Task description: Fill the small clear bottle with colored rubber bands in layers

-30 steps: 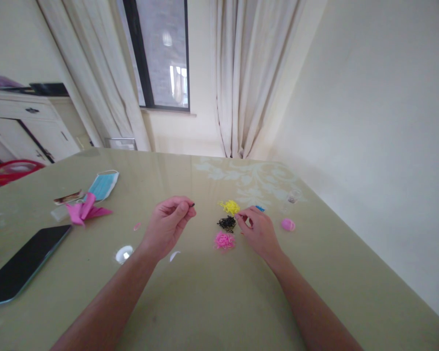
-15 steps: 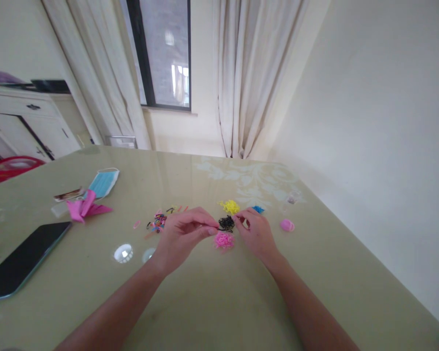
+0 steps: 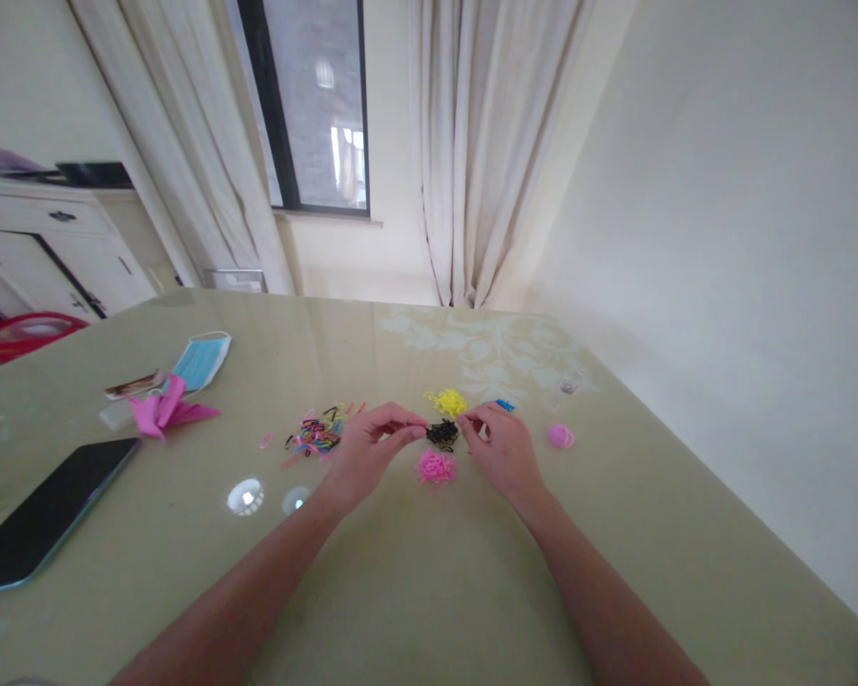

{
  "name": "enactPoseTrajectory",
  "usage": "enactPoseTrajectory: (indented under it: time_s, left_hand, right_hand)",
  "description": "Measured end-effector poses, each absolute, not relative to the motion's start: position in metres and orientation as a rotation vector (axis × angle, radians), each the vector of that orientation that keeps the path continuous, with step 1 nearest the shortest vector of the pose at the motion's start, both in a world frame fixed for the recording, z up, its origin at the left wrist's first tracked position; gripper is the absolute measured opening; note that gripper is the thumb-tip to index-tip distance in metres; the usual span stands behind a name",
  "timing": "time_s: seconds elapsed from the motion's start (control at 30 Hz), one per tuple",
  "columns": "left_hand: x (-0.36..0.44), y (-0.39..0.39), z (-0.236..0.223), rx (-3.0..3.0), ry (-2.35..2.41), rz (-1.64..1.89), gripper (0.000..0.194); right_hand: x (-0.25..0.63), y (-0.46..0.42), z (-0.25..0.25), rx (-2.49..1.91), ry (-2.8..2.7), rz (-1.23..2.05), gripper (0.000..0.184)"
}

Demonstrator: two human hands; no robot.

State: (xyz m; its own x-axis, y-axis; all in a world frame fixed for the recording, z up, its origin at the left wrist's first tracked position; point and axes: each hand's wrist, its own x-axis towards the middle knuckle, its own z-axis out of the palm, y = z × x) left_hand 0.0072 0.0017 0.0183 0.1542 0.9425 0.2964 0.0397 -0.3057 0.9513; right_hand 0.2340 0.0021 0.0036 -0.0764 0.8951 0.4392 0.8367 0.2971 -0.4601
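Note:
My left hand [image 3: 368, 455] reaches in from the left, thumb and fingertips pinched together at the left edge of a small pile of black rubber bands [image 3: 442, 436]. On the other side of that pile is my right hand [image 3: 501, 452], its thumb and index finger closed near the black bands. Whatever either pinch holds is too small to make out. Pink rubber bands [image 3: 437, 467] lie heaped just nearer to me, and yellow rubber bands [image 3: 448, 402] just beyond. Blue rubber bands [image 3: 504, 405] show behind my right hand. Mixed-colour rubber bands [image 3: 317, 433] are scattered beside my left hand.
A round pink object [image 3: 561, 436] sits to the right. Leftward lie a dark-screened phone [image 3: 50, 510], a pink folded-paper shape [image 3: 168, 410] and a blue face mask [image 3: 201, 362]. The glossy table [image 3: 429, 591] meets a wall on the right; curtains and a window stand behind.
My left hand has shifted slightly right and up against the black pile, uncovering more of the mixed bands. My right hand has barely moved. The view has shifted a little.

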Motion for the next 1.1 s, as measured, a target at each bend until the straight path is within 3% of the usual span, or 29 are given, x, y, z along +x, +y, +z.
enactPoseTrajectory:
  time_s: [0.2, 0.43, 0.6, 0.8, 0.9, 1.1]
  left_hand:
    - [0.031, 0.027, -0.024, 1.672, 1.259, 1.118, 0.017]
    - [0.004, 0.034, -0.019, 2.056, 1.602, 1.007, 0.023]
    - [-0.042, 0.042, -0.017, 2.251, 2.081, 0.681, 0.028]
    - [-0.044, 0.044, -0.016, 2.256, 2.150, 0.502, 0.029]
    - [-0.036, 0.042, -0.010, 2.252, 2.078, 0.701, 0.025]
    - [-0.013, 0.010, 0.015, 2.189, 1.565, 1.606, 0.017]
  right_hand:
    - [0.232, 0.003, 0.003, -1.546, -1.920, 0.095, 0.026]
    - [0.229, 0.001, 0.001, -1.558, -1.939, 0.083, 0.031]
    - [0.227, 0.000, -0.002, -1.587, -1.957, 0.100, 0.029]
    - [0.225, 0.000, -0.003, -1.571, -1.993, 0.096, 0.032]
    - [0.225, -0.001, -0.001, -1.595, -1.992, 0.119, 0.030]
    - [0.223, -0.003, 0.002, -1.586, -1.991, 0.149, 0.026]
